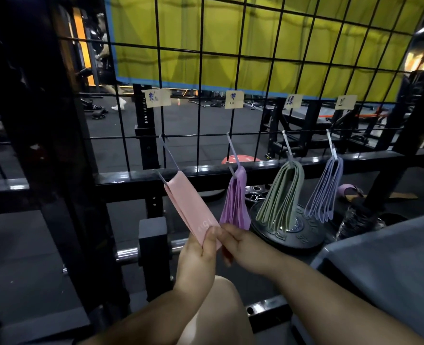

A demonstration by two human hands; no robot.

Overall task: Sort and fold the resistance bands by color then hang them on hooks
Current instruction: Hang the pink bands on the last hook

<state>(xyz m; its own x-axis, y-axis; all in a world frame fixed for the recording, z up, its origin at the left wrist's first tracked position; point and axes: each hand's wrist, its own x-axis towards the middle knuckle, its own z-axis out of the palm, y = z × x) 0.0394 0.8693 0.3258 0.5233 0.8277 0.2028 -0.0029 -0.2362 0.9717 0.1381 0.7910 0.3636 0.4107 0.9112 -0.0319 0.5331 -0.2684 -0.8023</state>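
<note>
Pink band (191,207) hangs folded on the leftmost hook (167,155), drawn slantwise toward the person. Left hand (198,257) and right hand (243,247) each have a closed grip pinching its lower end. Risk: pulling along the hook likely slides the fold off its open tip, or lifts the hook off the wire grid (201,138). Sudden release — elastic could snap back, unfold, and swing into the purple bands (235,202) just beside.

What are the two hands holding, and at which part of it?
The pink resistance band, at its lower end: the left hand pinches it, thumb on top, and the right hand pinches beside it.
</note>
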